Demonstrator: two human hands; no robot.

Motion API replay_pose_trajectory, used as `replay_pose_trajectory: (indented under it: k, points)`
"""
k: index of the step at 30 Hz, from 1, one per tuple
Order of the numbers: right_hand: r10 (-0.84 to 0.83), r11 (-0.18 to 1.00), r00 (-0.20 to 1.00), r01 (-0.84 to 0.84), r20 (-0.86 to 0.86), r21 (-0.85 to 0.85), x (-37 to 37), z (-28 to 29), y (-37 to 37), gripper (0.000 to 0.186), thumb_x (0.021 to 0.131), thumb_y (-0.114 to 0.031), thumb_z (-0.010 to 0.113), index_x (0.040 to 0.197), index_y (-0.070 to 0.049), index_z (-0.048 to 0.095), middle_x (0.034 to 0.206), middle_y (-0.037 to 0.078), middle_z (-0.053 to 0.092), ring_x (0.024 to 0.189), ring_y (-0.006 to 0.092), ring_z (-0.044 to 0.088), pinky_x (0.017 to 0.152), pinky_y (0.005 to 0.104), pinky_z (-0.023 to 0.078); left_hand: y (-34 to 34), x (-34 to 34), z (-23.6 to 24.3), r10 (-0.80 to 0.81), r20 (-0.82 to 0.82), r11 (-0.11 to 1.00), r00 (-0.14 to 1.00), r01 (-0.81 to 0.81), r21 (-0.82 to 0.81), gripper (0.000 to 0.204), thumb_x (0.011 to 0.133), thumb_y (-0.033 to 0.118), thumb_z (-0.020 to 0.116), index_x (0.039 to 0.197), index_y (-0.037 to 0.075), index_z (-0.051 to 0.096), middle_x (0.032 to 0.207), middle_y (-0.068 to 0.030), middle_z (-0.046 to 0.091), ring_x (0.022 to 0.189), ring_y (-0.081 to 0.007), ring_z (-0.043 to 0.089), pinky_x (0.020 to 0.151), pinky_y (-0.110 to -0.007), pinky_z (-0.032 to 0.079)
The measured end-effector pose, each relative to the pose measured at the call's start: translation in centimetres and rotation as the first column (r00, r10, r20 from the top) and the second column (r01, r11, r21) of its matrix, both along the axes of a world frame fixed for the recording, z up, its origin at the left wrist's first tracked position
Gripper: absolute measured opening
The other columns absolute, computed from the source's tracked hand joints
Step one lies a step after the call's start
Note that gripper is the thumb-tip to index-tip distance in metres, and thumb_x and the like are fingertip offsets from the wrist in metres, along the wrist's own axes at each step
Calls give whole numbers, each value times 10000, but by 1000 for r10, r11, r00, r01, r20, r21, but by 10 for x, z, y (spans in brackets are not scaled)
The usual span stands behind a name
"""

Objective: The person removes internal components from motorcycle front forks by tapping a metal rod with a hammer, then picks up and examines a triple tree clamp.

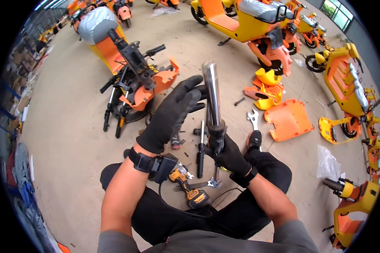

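Both hands wear black gloves. My right hand (223, 152) grips the dark lower end of a shiny metal tube (213, 97), held upright in the middle of view. My left hand (177, 109) is raised beside the tube's left side, fingers apart and slightly bent, its fingertips near the chrome section. On the floor between my legs lie a fork leg (201, 162), a yellow-black cordless power tool (194, 196) and an adjustable wrench (212, 182). A large wrench (253, 118) lies beside my right shoe (254, 139).
A partly dismantled orange scooter (107, 52) stands front left. Orange-yellow panels (289, 118) and loose covers (268, 90) lie front right. Several scooters (228, 19) line the back and right side (342, 84). A plastic sheet (327, 162) lies at right; piled material (19, 168) runs along the left edge.
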State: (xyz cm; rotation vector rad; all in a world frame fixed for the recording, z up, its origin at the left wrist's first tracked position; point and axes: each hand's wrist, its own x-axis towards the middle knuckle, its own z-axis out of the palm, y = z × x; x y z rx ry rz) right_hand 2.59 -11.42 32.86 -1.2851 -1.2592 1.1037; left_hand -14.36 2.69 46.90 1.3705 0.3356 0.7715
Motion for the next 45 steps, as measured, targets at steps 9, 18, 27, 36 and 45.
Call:
replay_pose_trajectory:
  k: [9, 18, 27, 36, 45]
  points:
    - [-120, 984, 897, 50, 425, 173, -5, -25, 18, 386, 839, -122, 732, 1199, -55, 613, 1092, 141, 659, 1010, 315, 635, 869, 397, 497, -9, -15, 0, -7, -133, 1000, 991, 11, 27, 484, 984, 105, 546, 1428, -41, 420, 1324, -190, 603, 1244, -242, 582, 1060, -389, 469]
    - [-238, 958, 936, 182, 258, 222, 18, -73, 35, 459, 751, -32, 766, 1180, -54, 604, 1159, 156, 647, 1067, 344, 640, 928, 407, 504, -28, -9, 6, -83, -211, 944, 974, 144, 297, 440, 860, -37, 637, 1289, -15, 544, 1223, -143, 648, 1157, -226, 623, 1009, -371, 490]
    - [-256, 942, 888, 141, 382, 304, -6, -32, 21, 489, 734, -173, 817, 1164, -49, 620, 1066, 186, 645, 1038, 379, 613, 901, 441, 493, 10, -10, -11, 212, 281, 880, 936, -57, -472, 401, 1036, 284, 398, 675, 112, 438, 580, -13, 367, 566, -160, 387, 797, -391, 447]
    - [239, 949, 971, -228, 25, -218, 58, 28, 4, 639, 787, -234, 834, 1317, 3, 566, 1126, 129, 664, 994, 183, 642, 860, 320, 516, 56, -63, -6, 345, 521, 710, 781, 146, -689, 344, 998, 177, 466, 686, 101, 342, 618, 1, 326, 591, -158, 366, 826, -368, 438]
    - [110, 994, 930, -102, 350, -42, 21, 47, -29, 383, 809, -246, 818, 1028, -21, 599, 710, 147, 616, 612, 312, 621, 579, 373, 475, 77, -57, -21, 283, 536, 733, 795, 181, -656, 322, 1007, 141, 432, 693, 108, 368, 651, -6, 392, 659, -187, 439, 980, -427, 439]
